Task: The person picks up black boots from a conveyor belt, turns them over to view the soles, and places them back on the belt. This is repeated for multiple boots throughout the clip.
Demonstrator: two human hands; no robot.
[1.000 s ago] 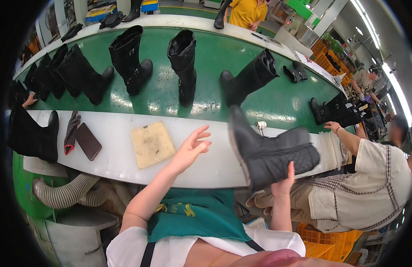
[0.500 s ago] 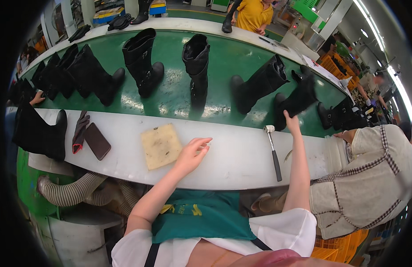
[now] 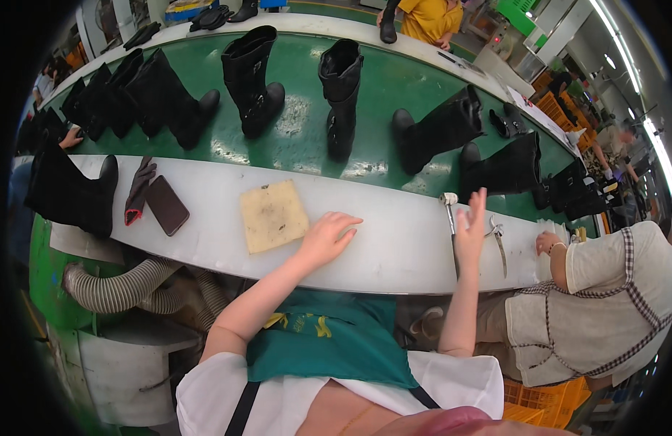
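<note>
green conveyor belt (image 3: 292, 138) curves across the upper half of the view, carrying a row of tall black boots, and a white workbench (image 3: 379, 240) runs along its near edge. on the belt, one boot (image 3: 342, 98) stands upright straight ahead, another (image 3: 441, 129) lies tipped with its shaft pointing up and to the right, and the nearest boot (image 3: 503, 168) to the raised hand also leans over, toe to the left and shaft to the right.

the left hand (image 3: 327, 236) rests palm down on the white bench, fingers loosely spread and holding nothing, just to the right of a square tan pad (image 3: 273, 215) but not touching it. the right hand (image 3: 471, 229) is lifted above the bench with its fingers apart and pointing up, empty. directly beneath and behind it lies a hammer (image 3: 450, 218), its pale head toward the belt and its dark handle running back toward the person, so its long axis lies nearly straight front to back. whether the hand touches the handle cannot be told.

just right of the hammer lies a small metal tool (image 3: 498, 236), also lying roughly front to back. further left on the bench are a dark flat phone (image 3: 167, 205) and a dark glove (image 3: 139, 190). a neighbouring person's hand (image 3: 547, 242) rests on the bench at the right.
</note>
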